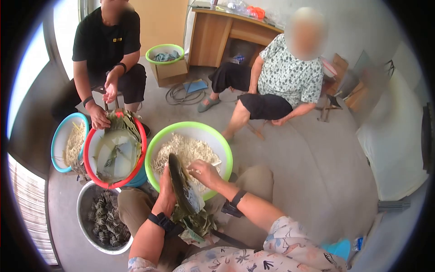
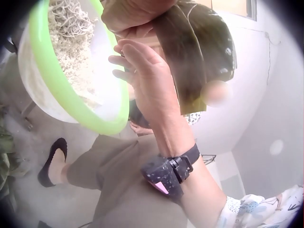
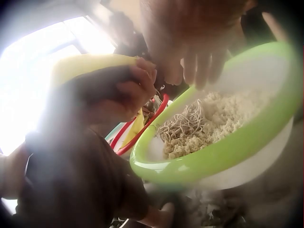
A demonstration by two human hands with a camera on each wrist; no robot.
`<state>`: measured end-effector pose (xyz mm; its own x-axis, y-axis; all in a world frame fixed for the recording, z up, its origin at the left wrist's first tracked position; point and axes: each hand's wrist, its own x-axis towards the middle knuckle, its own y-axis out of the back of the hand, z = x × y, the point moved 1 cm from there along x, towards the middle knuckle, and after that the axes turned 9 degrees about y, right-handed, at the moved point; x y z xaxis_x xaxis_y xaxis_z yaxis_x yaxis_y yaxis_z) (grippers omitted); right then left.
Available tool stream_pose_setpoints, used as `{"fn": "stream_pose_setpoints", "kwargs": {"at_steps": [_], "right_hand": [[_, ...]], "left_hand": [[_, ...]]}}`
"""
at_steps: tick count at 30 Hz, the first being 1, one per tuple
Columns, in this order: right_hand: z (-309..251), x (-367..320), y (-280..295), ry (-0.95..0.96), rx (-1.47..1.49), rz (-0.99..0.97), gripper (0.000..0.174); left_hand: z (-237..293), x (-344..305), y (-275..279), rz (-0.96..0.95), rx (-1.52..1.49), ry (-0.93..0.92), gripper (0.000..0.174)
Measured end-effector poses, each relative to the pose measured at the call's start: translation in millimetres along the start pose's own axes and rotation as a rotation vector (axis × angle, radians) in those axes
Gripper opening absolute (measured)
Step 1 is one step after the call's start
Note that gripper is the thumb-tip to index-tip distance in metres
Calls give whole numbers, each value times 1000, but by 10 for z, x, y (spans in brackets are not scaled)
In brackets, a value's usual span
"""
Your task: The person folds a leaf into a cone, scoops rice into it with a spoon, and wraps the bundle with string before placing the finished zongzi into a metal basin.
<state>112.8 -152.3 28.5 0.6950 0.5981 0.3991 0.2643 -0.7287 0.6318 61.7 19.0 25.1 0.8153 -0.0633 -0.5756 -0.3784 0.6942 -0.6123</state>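
Long dark green leaves (image 1: 183, 188) are gripped by my left hand (image 1: 166, 190) at their left edge, over the front of the green-rimmed basin (image 1: 229, 170). The left wrist view shows this hand (image 2: 135, 14) at the top, holding the overlapping leaves (image 2: 190, 57). My right hand (image 1: 205, 174) is just right of the leaves, above the crumbly pale filling (image 1: 186, 147). Its fingers look relaxed and bent in the left wrist view, with nothing visible in them. In the right wrist view, my right hand (image 3: 194, 38) hangs over the basin beside thin pale strings (image 3: 187, 121).
A red-rimmed basin (image 1: 144, 156) with leaves in liquid stands left of the green one. Behind it is a blue-rimmed basin (image 1: 54, 149); a metal basin (image 1: 81, 213) holds tied dark bundles. Two people sit opposite, one in black (image 1: 106, 41), one in a patterned shirt (image 1: 290, 72).
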Motion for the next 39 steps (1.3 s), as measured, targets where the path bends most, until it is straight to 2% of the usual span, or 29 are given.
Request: {"fn": "stream_pose_setpoints", "kwargs": {"at_steps": [5,12,17,30,39], "right_hand": [[-19,-20,8,-8,-15,-3,13],[55,-106,-39,-13,-54,-13,12],[40,-127,-28,-84,-34,-25,14],[114,-223,-99,-10,-85,16,16],[119,-237,-86,-101,-45,2,18]], "left_hand": [[42,-78,-98,9,-43,-13,49],[7,-95,-88,22,-35,-7,49],[-5,-57,-62,7,-37,-17,49],[-179,209,209,27,-84,-11,46],[-153,143,156,22,-54,-12,47]]}}
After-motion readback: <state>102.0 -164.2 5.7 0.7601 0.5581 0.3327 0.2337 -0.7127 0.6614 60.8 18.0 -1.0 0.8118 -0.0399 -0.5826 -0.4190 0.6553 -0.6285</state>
